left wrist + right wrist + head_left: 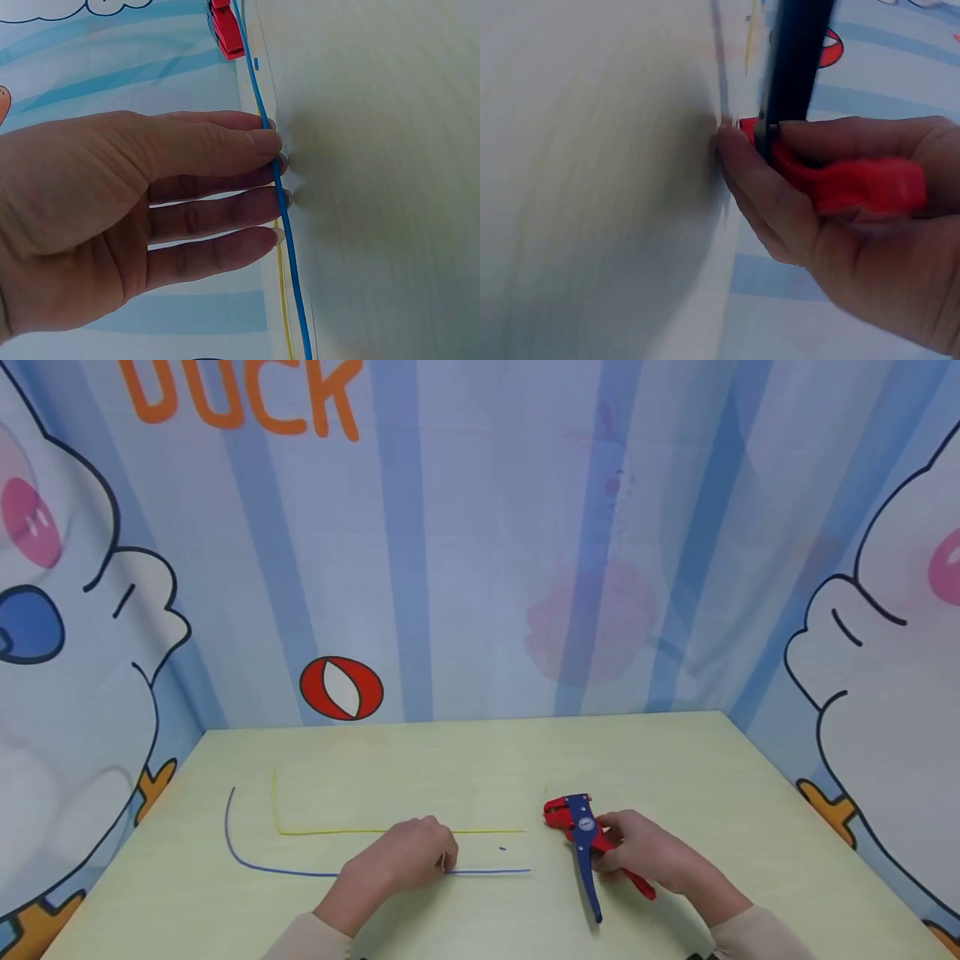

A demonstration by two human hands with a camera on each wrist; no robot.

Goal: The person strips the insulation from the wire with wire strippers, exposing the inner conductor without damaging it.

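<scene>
On the table, my left hand [405, 858] pinches a blue wire [491, 871] between thumb and fingertips. The left wrist view shows that blue wire [298, 277] running under the thumb and past the other fingers. The wire's far end curves up at the left side of the table. To the right, my right hand [651, 853] grips the red handle of a red and blue wire stripper [581, 814], whose head points away. In the right wrist view, thumb and fingers surround the red handle [870, 184], with the blue handle [799, 60] standing out beside them.
A bent yellow wire [337, 832] lies behind the blue one. Between the two wires' right ends is a tiny blue wire scrap [502, 849]. The pale yellow table [637, 752] meets a printed curtain [480, 568] at its back and sides.
</scene>
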